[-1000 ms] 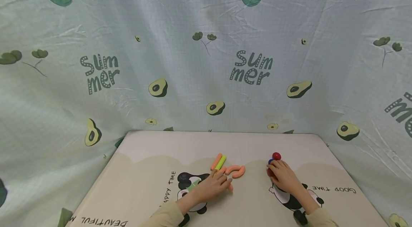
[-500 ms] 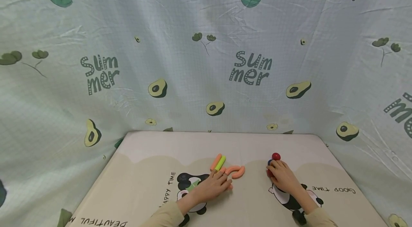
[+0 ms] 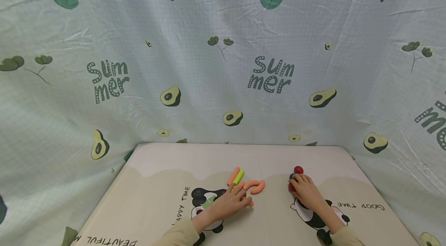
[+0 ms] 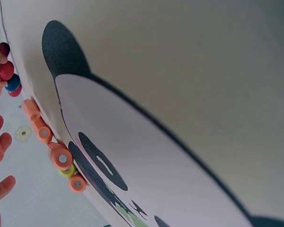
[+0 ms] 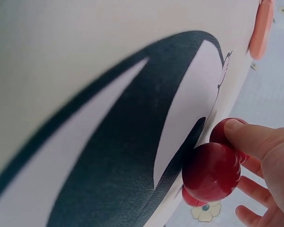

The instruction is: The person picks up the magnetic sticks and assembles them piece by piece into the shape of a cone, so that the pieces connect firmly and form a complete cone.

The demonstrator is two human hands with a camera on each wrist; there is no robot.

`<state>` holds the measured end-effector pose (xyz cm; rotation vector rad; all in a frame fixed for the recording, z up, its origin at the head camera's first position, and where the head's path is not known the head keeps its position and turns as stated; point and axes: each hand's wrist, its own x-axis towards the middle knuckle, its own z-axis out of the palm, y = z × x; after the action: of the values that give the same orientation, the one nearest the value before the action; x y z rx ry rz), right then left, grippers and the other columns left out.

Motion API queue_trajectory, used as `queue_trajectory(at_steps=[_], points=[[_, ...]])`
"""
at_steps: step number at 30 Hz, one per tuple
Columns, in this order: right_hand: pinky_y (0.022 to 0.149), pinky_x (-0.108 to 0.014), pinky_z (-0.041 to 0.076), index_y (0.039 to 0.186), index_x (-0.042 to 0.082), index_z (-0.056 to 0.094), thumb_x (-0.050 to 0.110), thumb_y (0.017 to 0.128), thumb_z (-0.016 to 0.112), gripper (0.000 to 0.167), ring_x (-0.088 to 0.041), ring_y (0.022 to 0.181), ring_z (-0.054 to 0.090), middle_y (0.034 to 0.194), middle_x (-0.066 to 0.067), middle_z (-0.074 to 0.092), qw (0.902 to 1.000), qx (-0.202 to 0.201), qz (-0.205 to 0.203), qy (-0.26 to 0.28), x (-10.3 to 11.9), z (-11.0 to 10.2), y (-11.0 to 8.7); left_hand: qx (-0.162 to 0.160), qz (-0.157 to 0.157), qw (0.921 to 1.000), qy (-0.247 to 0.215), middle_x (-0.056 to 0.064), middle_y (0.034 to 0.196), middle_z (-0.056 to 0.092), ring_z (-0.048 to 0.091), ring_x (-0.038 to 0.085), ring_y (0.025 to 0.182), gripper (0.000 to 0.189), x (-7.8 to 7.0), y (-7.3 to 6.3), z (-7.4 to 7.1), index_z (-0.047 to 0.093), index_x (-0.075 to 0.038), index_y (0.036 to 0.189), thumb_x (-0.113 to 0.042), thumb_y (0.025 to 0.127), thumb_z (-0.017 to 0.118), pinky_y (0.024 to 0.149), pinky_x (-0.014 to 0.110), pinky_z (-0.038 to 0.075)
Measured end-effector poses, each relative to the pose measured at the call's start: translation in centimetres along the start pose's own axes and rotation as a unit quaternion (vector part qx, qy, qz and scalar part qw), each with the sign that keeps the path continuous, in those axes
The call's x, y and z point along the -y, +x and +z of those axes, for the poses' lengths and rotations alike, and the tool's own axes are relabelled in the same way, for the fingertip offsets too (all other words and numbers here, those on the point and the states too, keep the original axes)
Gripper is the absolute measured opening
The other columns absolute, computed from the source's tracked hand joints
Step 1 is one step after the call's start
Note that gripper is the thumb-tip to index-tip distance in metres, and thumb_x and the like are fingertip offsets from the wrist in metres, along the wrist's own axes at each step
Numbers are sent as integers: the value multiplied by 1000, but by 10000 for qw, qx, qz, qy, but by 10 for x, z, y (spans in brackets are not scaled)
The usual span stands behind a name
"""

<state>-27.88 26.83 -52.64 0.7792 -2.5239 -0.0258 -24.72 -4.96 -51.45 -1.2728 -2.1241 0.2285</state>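
left hand [image 3: 228,201] and right hand [image 3: 308,191] are both down at the table [image 3: 268,221], well apart, wrists coming out of the left sleeve [image 3: 179,234] and the right sleeve [image 3: 348,237], both tan. the left hand holds a held orange piece [image 3: 250,202], one end of it showing past the hand; in the left wrist view only some of the fingers show round it, at the edge. the right hand pinches a red ball [image 5: 220,132], thumb tip resting on it; how tightly the fingers behind it close i cannot tell.

nearest on the cloth are two prints: a panda [image 3: 212,225] partly under the left arm, and a second panda [image 3: 311,217] beneath the right.

just past the left fingertips lies a partly hidden orange piece [image 3: 239,184]. to its right are two curved orange pieces [image 3: 258,187], ends meeting. a straight orange stick [image 3: 234,176] and a lime stick [image 3: 238,177] lie side by side on a slant a little farther off.

by the right hand, a bigger-looking red ball [image 5: 211,172] sits right beside the pinched one, with a third red ball [image 5: 191,197] peeking out and a blue ball [image 4: 13,82] among them.

behind everything hangs a pale curtain [image 3: 195,64], printed with "summer", leaves and avocados.
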Motion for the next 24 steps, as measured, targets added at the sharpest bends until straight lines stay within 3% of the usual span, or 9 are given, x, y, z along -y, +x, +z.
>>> queue_trajectory(at_steps=[4, 10, 18, 24], points=[[87, -47, 40, 98, 3, 61, 14, 67, 75, 36, -31, 100, 49, 104, -13, 55, 10000, 14, 54, 80, 2, -2, 0, 200, -24, 9997, -150, -5, 96, 49, 45, 12, 96, 20, -1, -1, 1, 48, -22, 104, -27, 97, 30, 82, 36, 45], [87, -46, 40, 98, 4, 60, 15, 66, 76, 38, -30, 99, 51, 105, -12, 58, 9999, -121, -38, 48, 5, -4, 1, 53, 22, 9997, -239, -7, 91, 50, 48, 14, 95, 37, -2, -2, 1, 51, -21, 104, -25, 98, 15, 87, 41, 45], [83, -46, 42, 99, 5, 57, 14, 64, 77, 40, -26, 91, 53, 93, -7, 62, 9987, -470, -193, 102, 10, -7, 3, -64, 45, 9998, -192, -7, 91, 50, 49, 11, 93, 36, -4, 0, 0, 51, -19, 106, -22, 99, 15, 86, 42, 46], [83, -44, 42, 99, 9, 56, 15, 66, 76, 39, -23, 90, 52, 93, -3, 60, 9987, -445, -239, 107, 16, -9, 4, 17, 20, 9998, -210, -6, 94, 51, 50, 11, 94, 32, -6, 2, -2, 52, -19, 111, -24, 98, 23, 86, 41, 45]])
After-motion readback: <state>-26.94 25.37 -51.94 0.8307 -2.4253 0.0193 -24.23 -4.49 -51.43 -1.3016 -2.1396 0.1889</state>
